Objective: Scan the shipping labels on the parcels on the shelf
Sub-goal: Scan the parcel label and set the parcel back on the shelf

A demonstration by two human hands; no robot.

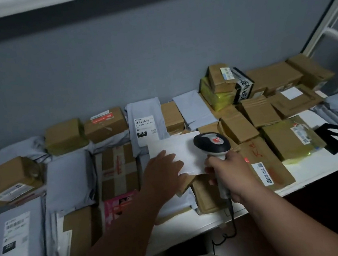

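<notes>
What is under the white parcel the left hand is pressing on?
The white parcel lies on brown cardboard boxes and a pale mailer. The left hand rests flat on it; what lies beneath its middle is covered.

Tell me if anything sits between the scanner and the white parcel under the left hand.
Nothing visible does. The scanner, gripped by the right hand, hangs directly over the white parcel, while the left hand rests on the parcel's left part, beside the scanner head.
</notes>
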